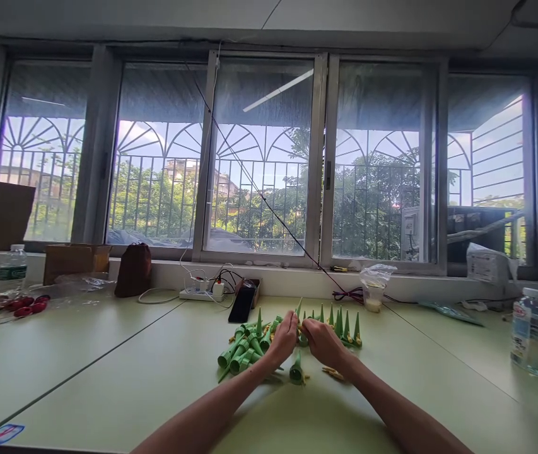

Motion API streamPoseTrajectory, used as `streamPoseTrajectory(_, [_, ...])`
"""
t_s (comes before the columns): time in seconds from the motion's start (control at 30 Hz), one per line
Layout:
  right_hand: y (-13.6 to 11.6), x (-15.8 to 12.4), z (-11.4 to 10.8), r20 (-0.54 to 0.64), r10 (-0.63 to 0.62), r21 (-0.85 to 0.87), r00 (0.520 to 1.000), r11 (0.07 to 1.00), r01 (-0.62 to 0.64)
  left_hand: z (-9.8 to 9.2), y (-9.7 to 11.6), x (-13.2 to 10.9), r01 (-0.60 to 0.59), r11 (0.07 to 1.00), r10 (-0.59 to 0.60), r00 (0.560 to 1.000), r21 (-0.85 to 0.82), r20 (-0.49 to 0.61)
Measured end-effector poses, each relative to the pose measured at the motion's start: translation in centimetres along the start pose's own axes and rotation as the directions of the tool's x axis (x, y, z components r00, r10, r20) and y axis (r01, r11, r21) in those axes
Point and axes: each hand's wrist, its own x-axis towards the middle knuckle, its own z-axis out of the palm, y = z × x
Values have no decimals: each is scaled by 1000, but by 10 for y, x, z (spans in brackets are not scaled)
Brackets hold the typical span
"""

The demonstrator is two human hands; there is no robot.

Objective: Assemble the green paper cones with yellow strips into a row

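My left hand point(284, 339) is closed around a green plastic spike point(299, 307), whose thin tip points up between my hands. Close beside it, my right hand point(324, 341) pinches its fingers together against the spike; what sits in them is hidden. To the left lies a heap of green hollow spikes point(240, 353) with small yellow parts among them. On the right, behind my right hand, a row of upright green spikes point(347, 326) carries yellow fittings at the base. One more green spike point(296, 371) lies in front, its round opening towards me. Loose yellow pieces point(333, 373) lie under my right forearm.
A phone point(242, 305) and a power strip point(201, 294) with cables stand at the table's back. There are a bagged cup point(373, 290), a brown pouch point(133, 270), a water bottle point(528, 331) at right, and red-handled items point(23, 307) at left.
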Motion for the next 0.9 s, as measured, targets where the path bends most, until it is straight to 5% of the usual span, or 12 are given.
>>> streamPoseTrajectory(0.53, [5,0,20,-157,4,296,988,954,43,-3,16,-3,-41,996,36,998,74,58])
streamPoseTrajectory(0.9, [2,4,21,-49,136,457,990,884,-98,-2,4,-2,-22,991,13,998,128,65])
